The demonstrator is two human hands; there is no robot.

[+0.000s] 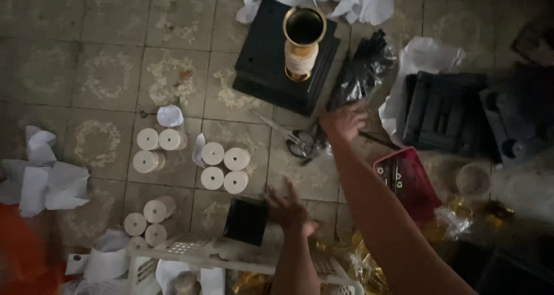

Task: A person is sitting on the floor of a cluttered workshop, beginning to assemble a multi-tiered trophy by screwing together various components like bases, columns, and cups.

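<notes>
floor: worn patterned tiles | light: dim | white plastic stool at the near edge

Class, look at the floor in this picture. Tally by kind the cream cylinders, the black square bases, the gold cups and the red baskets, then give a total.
Cream cylinders: 11, counting those lying loose in three groups; more may be hidden by paper
Black square bases: 1
Gold cups: 1, standing on the base
Red baskets: 1
Total: 14
</notes>
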